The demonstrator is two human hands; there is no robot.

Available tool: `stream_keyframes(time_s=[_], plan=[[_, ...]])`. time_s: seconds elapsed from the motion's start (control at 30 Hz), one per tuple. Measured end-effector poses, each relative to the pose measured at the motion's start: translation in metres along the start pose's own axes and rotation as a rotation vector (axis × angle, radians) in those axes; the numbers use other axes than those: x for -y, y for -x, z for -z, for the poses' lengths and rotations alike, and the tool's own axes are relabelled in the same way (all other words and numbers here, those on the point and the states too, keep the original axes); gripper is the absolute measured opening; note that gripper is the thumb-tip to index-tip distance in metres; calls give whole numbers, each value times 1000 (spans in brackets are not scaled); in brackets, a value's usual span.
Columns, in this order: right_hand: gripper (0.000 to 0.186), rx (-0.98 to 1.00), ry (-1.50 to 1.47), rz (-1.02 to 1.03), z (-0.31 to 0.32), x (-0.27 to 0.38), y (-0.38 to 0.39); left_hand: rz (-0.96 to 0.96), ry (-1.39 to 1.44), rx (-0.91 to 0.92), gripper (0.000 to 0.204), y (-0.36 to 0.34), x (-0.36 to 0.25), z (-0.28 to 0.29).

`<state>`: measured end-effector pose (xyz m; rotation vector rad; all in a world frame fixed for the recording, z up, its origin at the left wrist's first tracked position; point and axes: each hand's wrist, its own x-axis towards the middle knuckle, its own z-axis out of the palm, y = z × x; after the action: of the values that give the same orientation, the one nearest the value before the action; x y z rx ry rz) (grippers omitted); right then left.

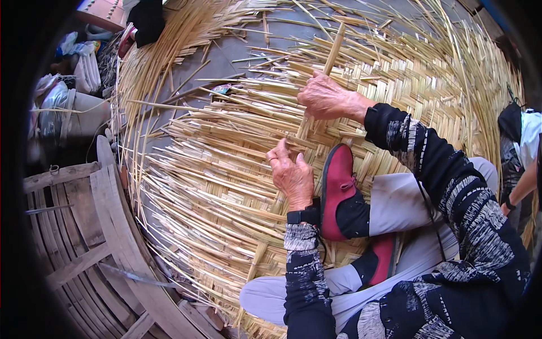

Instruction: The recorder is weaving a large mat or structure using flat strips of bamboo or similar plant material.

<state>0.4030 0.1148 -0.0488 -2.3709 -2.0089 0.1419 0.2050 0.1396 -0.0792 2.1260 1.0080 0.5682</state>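
A wide mat woven from flattened straw-coloured reeds (389,79) spreads under me, its loose strip ends fanning out toward the left. My right hand (326,99) is closed around a broad flat reed strip (335,48), which sticks up past the fist and runs down across the weave toward my left hand. Lower and to the left, my left hand (292,176) rests at the loose reeds with its fingers bent. What those fingers grip, if anything, cannot be made out. A red and black shoe (339,192) on my foot presses on the mat beside my left hand.
A slatted wooden frame (107,226) lies along the left edge. Behind it stand a pale bucket (84,116) and plastic bags (86,70). More loose reeds (164,51) lie at the far left near another person's dark-clothed leg (148,22). Someone's forearm (522,183) shows at the right.
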Motion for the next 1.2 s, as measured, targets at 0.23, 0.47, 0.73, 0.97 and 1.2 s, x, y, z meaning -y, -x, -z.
stream_keyframes(time_s=[0.23,0.47,0.73,0.97,1.2], plan=[[15,64,-38,-64,7,1,3,-83,-24,-4,44,4,2,1],[15,-51,-82,-34,-1,-10,10,-314,-180,6,33,-14,-23,-4],[4,-61,-50,58,5,-14,9,-20,340,240,20,-65,-9,-40],[5,-156,-141,59,14,-24,12,339,493,498,19,-80,-9,-33],[8,-224,-160,91,11,-29,14,334,547,468,19,-80,-10,-34]])
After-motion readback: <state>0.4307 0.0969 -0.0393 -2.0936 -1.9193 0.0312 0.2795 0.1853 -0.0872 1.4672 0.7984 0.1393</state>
